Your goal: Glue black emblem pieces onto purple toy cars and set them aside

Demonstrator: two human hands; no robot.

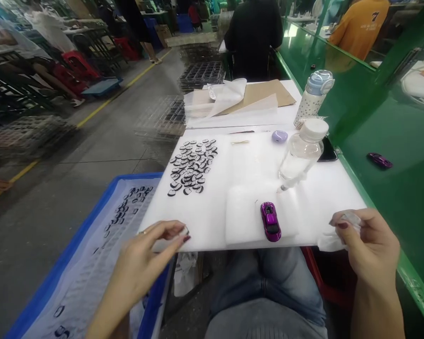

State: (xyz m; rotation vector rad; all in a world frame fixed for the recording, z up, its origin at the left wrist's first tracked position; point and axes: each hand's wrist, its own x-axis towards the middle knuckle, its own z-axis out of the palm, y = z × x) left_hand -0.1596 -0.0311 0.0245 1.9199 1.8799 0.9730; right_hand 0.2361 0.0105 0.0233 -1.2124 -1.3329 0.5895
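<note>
- Small dark-edged part (186, 230), head view: one piece, at the near left edge of the white tabletop (205, 214), between the thumb and forefinger of the left hand (146, 249). Fingertips narrow, nearly meeting; they hide most of it.
- Handling, judged by eye: very light, thin, probably stiff; the smooth face likely slippery and quick to mark. Best held by opposite edges, fingertips only, with a gentle pinch; hard squeezing might bend or crack it.
- Looks: a pale or clear glint with a dark border where it shows; exact outline too small to tell. Apparently akin to the loose parts (191, 167) spread on the tabletop beyond, curved and black-edged with pale middles, many overlapping.
- White cloth (334, 241): one, crumpled, pinched between thumb and fingers of the right hand (371, 245), a flap hanging at the right near edge. Soft, limp, nearly weightless by its look; a bunched fold gives the surest hold.
- Purple toy car (270, 221): one, glossy, lying on a white foam pad (242, 216) between the hands, touched by neither. Small and rigid in appearance; polished paint likely slick, so the sides would suit a grip.
</note>
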